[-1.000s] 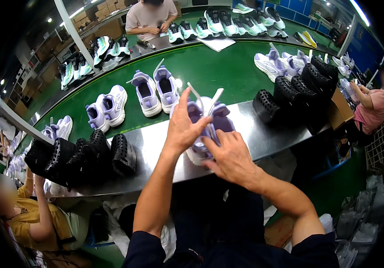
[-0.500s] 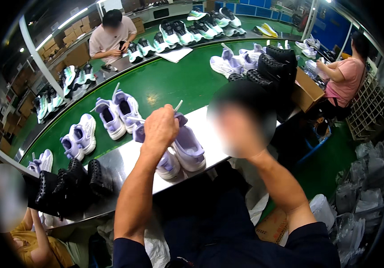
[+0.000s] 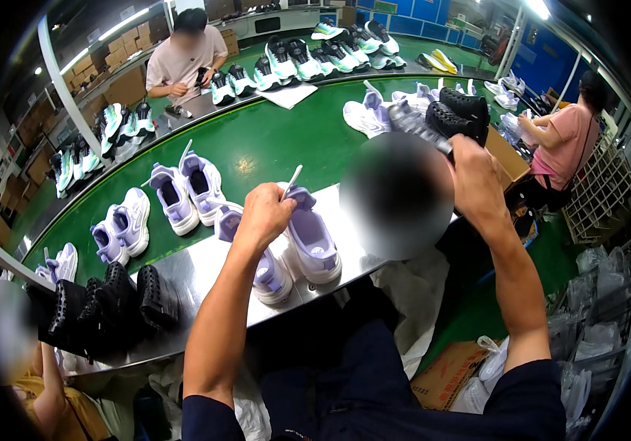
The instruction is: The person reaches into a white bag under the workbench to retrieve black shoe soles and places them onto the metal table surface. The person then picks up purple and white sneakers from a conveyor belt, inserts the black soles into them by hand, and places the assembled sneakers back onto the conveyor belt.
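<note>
**On the steel ledge [image 3: 196,278], a lilac-and-white pair of shoes [image 3: 317,246] was held under the left hand [image 3: 266,209]**

Across the middle, from nine o'clock round to two, a green surface [image 3: 279,140] was stretched. Towards nine and ten, more lilac-and-white shoes [image 3: 182,217] were stood on it, openings upward, presumably so that the insides could be reached; dark linings were seen in one pair.

At four o'clock, clear plastic bags [image 3: 598,342] were stacked, their contents not to be made out. Between four and five, a brown carton [image 3: 448,375] was set low beside pale plastic bundles [image 3: 495,364]. Between two and three, a second carton [image 3: 514,158] was placed past the black pitted pieces [image 3: 464,110]; what it contained was hidden. Similar black pieces [image 3: 157,298] were clustered at eight, probably for easy reach.

Just off centre towards seven, the held pair was rested side by side on the steel, heels towards six; lilac lining was seen in the nearer-to-right shoe. Its upper front was covered by the closed left hand, seemingly for steadying; the exact part gripped was hidden. Between two and three, a dark ridged piece [image 3: 415,121] appeared to be grasped at one end by the right hand [image 3: 477,173], though blurring lay nearby. Beside the left fingers, a thin pale strap [image 3: 293,180] was pointed towards twelve.
</note>
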Demonstrator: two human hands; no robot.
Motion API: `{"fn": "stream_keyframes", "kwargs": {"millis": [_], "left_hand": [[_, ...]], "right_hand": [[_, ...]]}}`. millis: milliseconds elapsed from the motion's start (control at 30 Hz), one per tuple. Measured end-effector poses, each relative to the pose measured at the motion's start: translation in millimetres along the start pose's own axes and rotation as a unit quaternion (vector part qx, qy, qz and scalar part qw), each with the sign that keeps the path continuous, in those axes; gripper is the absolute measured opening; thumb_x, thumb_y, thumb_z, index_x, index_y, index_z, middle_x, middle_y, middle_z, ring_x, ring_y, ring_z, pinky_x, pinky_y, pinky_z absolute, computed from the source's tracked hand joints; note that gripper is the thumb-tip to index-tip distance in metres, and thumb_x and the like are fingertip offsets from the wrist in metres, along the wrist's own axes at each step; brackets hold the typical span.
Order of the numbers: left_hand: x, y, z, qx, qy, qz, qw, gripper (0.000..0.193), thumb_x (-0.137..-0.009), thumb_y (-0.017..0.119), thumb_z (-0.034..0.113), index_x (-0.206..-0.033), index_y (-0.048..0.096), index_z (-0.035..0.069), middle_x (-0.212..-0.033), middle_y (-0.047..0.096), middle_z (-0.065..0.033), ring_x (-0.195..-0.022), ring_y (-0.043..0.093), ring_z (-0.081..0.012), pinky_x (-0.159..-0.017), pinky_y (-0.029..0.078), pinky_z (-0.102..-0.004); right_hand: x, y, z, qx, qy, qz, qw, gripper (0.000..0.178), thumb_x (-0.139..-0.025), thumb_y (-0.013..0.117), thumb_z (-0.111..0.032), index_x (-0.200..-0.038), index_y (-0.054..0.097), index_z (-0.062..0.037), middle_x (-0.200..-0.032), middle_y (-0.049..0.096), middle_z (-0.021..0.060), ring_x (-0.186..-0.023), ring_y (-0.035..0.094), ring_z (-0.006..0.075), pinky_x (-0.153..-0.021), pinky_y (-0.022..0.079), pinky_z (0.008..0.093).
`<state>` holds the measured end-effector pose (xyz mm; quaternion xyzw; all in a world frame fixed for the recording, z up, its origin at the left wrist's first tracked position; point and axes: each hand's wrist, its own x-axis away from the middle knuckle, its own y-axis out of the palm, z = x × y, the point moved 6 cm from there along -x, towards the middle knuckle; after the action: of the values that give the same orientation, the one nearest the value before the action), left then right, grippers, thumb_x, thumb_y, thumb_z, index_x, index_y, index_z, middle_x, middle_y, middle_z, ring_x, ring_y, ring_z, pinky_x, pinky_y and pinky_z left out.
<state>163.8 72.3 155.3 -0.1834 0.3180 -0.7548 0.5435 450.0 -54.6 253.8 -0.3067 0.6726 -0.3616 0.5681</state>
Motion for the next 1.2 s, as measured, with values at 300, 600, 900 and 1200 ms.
{"fn": "stream_keyframes", "kwargs": {"millis": [300, 600, 900, 1200], "left_hand": [[-22, 26, 3, -0.010, 0.104, -0.023, 0.994, 0.017, -0.084, 0.058, 0.008, -0.085, 0.067, -0.007, -0.085, 0.066, -0.0326, -0.088, 0.067, -0.0473, -0.082, 0.053, -0.0506], [4, 34, 15, -0.036, 0.060, 0.053, 0.996, 0.051, -0.079, 0.064, 0.003, -0.129, 0.059, -0.003, -0.107, 0.069, -0.0305, -0.100, 0.067, -0.0452, -0.091, 0.053, -0.0457], [-1, 77, -2, -0.095, -0.136, 0.079, 0.983, 0.077, -0.080, 0.077, 0.018, -0.142, 0.040, -0.009, -0.101, 0.071, -0.0289, -0.100, 0.070, -0.0435, -0.087, 0.056, -0.0479], [147, 9, 15, -0.242, 0.086, 0.303, 0.918, 0.046, -0.082, 0.079, 0.036, -0.114, 0.070, 0.003, -0.112, 0.062, -0.0322, -0.111, 0.057, -0.0486, -0.091, 0.049, -0.0498]], "right_hand": [[29, 69, -85, -0.189, -0.017, -0.380, 0.905, 0.051, -0.086, 0.069, -0.042, -0.080, 0.070, 0.0088, -0.072, 0.067, 0.0264, -0.073, 0.070, 0.0382, -0.071, 0.054, 0.0459], [26, 124, -108, -0.220, -0.050, -0.214, 0.951, 0.033, -0.081, 0.075, -0.025, -0.092, 0.070, 0.0059, -0.098, 0.071, 0.0292, -0.095, 0.069, 0.0447, -0.085, 0.055, 0.0506], [23, 193, -82, -0.175, 0.045, -0.185, 0.966, 0.028, -0.077, 0.072, -0.019, -0.092, 0.073, 0.0045, -0.095, 0.071, 0.0312, -0.094, 0.070, 0.0470, -0.085, 0.056, 0.0521], [22, 191, -79, -0.124, 0.014, -0.242, 0.962, 0.033, -0.078, 0.076, -0.024, -0.095, 0.074, 0.0035, -0.099, 0.072, 0.0293, -0.096, 0.071, 0.0457, -0.087, 0.057, 0.0527]]}}
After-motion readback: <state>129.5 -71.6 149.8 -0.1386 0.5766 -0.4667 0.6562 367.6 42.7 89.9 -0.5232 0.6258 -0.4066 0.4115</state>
